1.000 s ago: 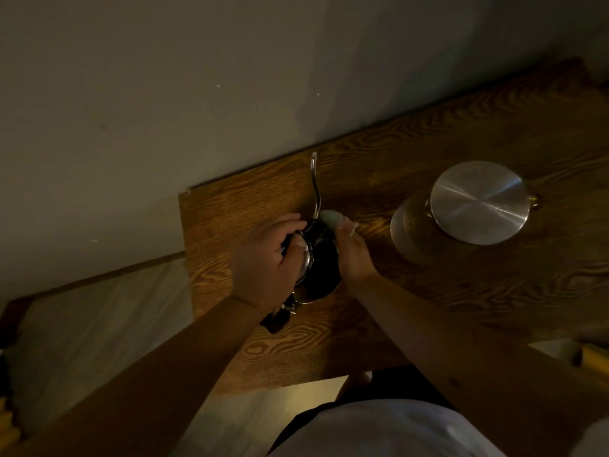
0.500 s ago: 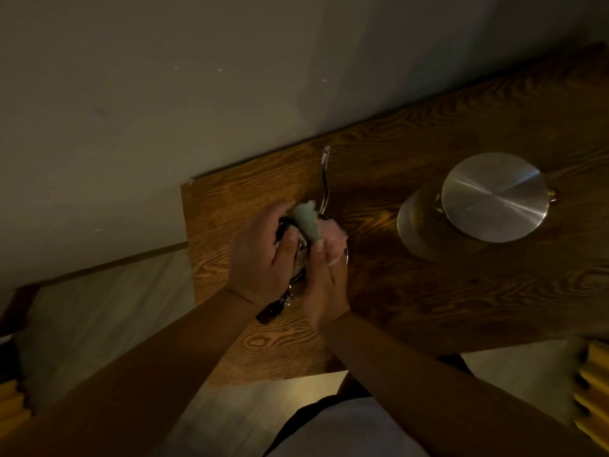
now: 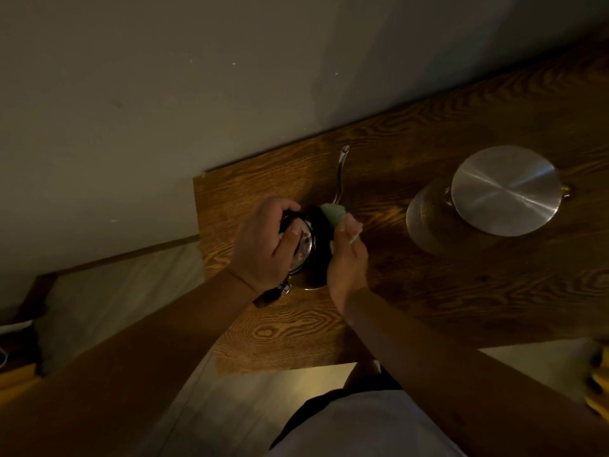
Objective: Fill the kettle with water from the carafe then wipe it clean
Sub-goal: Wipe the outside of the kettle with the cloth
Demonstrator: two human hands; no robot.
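Note:
A small dark gooseneck kettle (image 3: 314, 258) stands near the left end of the wooden table (image 3: 461, 291), its thin spout (image 3: 339, 173) pointing toward the wall. My left hand (image 3: 267, 245) grips the kettle's top and lid from the left. My right hand (image 3: 347, 262) presses a pale green and pink cloth (image 3: 334, 214) against the kettle's right side. The kettle's black handle (image 3: 268, 296) sticks out under my left wrist. The glass carafe (image 3: 431, 222) with a round metal lid (image 3: 506, 189) stands to the right, apart from both hands.
A plain wall runs along the table's far edge. The table's left edge lies just left of the kettle, with pale floor below. Something yellow (image 3: 598, 380) shows at the right border.
My right hand with the cloth has slid from the kettle's top back down to its right side. My left hand stays on the lid. The view has shifted slightly.

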